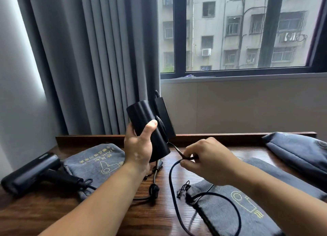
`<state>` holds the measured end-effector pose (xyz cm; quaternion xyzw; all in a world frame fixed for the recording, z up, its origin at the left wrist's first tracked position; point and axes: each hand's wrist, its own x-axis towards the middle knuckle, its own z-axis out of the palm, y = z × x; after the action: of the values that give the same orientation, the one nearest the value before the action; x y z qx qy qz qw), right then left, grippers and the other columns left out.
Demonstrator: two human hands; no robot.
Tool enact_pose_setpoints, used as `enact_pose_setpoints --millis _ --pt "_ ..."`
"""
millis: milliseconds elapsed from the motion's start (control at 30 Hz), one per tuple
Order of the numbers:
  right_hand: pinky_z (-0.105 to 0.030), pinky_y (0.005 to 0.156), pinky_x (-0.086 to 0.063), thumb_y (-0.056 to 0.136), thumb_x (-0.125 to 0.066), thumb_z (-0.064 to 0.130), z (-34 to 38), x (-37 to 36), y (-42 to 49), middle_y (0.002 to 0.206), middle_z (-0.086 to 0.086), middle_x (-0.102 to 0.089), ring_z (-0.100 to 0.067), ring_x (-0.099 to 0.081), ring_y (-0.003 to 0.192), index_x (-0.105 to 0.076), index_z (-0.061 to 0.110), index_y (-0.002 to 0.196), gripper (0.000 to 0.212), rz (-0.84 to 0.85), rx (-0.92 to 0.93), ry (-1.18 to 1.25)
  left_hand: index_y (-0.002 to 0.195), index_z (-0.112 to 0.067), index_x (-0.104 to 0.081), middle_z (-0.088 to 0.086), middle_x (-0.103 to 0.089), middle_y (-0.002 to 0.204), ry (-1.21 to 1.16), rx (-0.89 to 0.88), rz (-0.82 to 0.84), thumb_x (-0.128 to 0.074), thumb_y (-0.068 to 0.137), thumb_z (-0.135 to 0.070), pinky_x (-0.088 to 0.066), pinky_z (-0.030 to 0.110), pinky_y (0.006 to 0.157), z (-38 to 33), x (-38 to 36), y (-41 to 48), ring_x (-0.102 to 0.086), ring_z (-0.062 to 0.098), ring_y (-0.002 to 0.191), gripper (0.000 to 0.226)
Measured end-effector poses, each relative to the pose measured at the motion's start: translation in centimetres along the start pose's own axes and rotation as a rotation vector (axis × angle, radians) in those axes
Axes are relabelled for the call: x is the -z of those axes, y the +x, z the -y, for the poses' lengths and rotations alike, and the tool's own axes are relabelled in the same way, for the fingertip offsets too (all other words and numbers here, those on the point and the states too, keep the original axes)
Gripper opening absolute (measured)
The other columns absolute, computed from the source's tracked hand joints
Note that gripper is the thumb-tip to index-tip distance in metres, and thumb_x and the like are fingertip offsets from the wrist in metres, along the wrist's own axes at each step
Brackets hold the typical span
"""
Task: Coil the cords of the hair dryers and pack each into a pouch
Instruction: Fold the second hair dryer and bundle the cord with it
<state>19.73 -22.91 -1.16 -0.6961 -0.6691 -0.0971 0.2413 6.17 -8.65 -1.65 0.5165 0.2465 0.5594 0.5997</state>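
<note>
Head view: I see a matte black hair dryer point(146, 126) held up above the middle of the table point(109, 216). Its barrel is tilted and its handle is folded alongside. Its black cord point(172, 182) leaves the lower end and drops in a wide loop onto the wood and across the front pouch point(230, 216).

My left hand point(138, 149) is wrapped round the barrel from below, thumb pressed on its near face. My right hand point(208, 158) hovers just right of it, palm down. Thumb and fingers pinch the cord close to where it leaves the dryer.

I count two dryers. The second dryer point(35, 172) lies on the table at far left, touching the left pouch point(99, 161). I count three grey pouches for certain: those two carry a yellow dryer emblem, and a far pouch point(300, 147) sits at the right edge. A grey shape behind my right forearm may be a fourth; I cannot tell.

Beyond the table hang a grey curtain point(88, 59) and a window point(247, 32).
</note>
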Motion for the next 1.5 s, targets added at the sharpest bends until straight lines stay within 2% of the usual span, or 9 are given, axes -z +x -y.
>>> enact_pose_setpoints --millis 233,467,600,700,967,1067,1167,1300,1500 --pt "-0.014 0.079 -0.039 0.088 -0.07 0.046 -1.1 1.4 -0.2 0.099 0.019 -0.055 0.0 -0.055 0.088 -0.074 0.031 0.084 0.015 0.002 -0.03 0.071 0.118 -0.03 -0.059 -0.008 -0.071 0.1 0.461 -0.282 0.167 -0.078 0.071 -0.053 -0.061 0.029 0.075 -0.3 0.6 -0.6 -0.069 0.008 0.092 0.056" --pt "-0.027 0.049 -0.047 0.087 -0.07 0.023 0.0 1.2 0.3 0.056 -0.005 -0.066 -0.014 -0.064 0.05 -0.066 0.012 0.063 0.026 -0.015 -0.238 0.476 0.126 -0.032 -0.049 -0.008 -0.065 0.106 0.617 -0.455 0.134 -0.083 0.074 -0.036 -0.046 0.004 0.07 -0.5 0.1 -0.9 -0.063 0.004 0.096 0.062" --pt "-0.022 0.047 -0.032 0.084 -0.075 0.05 0.3 1.3 0.2 0.045 0.003 -0.048 -0.008 -0.039 0.044 -0.054 0.013 0.052 0.054 -0.004 -0.249 0.452 0.126 -0.038 -0.046 -0.008 -0.065 0.107 0.64 -0.498 0.159 -0.079 0.071 -0.047 -0.048 0.006 0.071 -0.3 0.0 -0.9 -0.063 0.004 0.096 0.065" --pt "-0.024 0.045 -0.028 0.076 -0.081 0.036 0.4 1.4 0.3 0.044 0.007 -0.037 -0.007 -0.031 0.043 -0.048 0.012 0.049 0.049 0.003 -0.31 0.37 0.125 -0.039 -0.045 -0.008 -0.065 0.106 0.649 -0.496 0.163 -0.08 0.07 -0.048 -0.052 0.018 0.076 0.0 0.1 -0.9 -0.064 0.007 0.096 0.066" --pt "-0.016 0.06 -0.043 0.083 -0.06 0.018 -0.1 1.0 -0.4 0.09 0.005 -0.06 -0.007 -0.059 0.075 -0.053 0.024 0.101 0.02 0.152 -0.472 0.15 0.127 -0.032 -0.049 -0.007 -0.068 0.106 0.548 -0.424 0.096 -0.082 0.075 -0.045 -0.053 0.019 0.073 0.3 1.4 0.7 -0.066 0.011 0.098 0.063" --pt "-0.041 0.068 -0.063 0.092 -0.046 0.002 0.0 0.4 -0.5 0.099 -0.009 -0.065 -0.022 -0.076 0.071 -0.04 0.016 0.124 0.036 0.243 -0.596 0.426 0.125 -0.034 -0.049 -0.01 -0.069 0.103 0.526 -0.436 0.083 -0.077 0.069 -0.054 -0.056 0.02 0.073 0.2 1.8 0.6 -0.067 0.005 0.094 0.066" --pt "-0.05 0.071 -0.063 0.094 -0.048 -0.002 0.1 0.7 -0.4 0.094 -0.021 -0.07 -0.029 -0.076 0.065 -0.039 0.007 0.119 0.028 0.25 -0.679 0.507 0.127 -0.033 -0.048 -0.012 -0.068 0.101 0.5 -0.432 0.079 -0.079 0.069 -0.053 -0.057 0.019 0.071 -0.1 2.2 0.8 -0.067 0.002 0.091 0.068" --pt "-0.025 0.044 -0.044 0.096 -0.063 0.009 0.0 1.3 -0.2 0.079 -0.013 -0.075 -0.018 -0.069 0.05 -0.053 0.004 0.093 0.012 0.241 -0.681 0.481 0.129 -0.029 -0.048 -0.007 -0.068 0.105 0.472 -0.421 0.05 -0.08 0.073 -0.051 -0.063 0.036 0.075 -0.2 2.9 1.5 -0.07 0.013 0.094 0.068" --pt "-0.016 0.046 -0.036 0.097 -0.063 0.035 0.8 2.4 -0.5 0.059 0.008 -0.067 -0.005 -0.047 0.044 -0.069 0.021 0.076 0.026 0.196 -0.346 0.205 0.132 -0.025 -0.048 -0.008 -0.067 0.104 0.495 -0.422 -0.025 -0.083 0.079 -0.039 -0.06 0.03 0.078 0.2 3.8 2.7 -0.067 0.011 0.096 0.065"
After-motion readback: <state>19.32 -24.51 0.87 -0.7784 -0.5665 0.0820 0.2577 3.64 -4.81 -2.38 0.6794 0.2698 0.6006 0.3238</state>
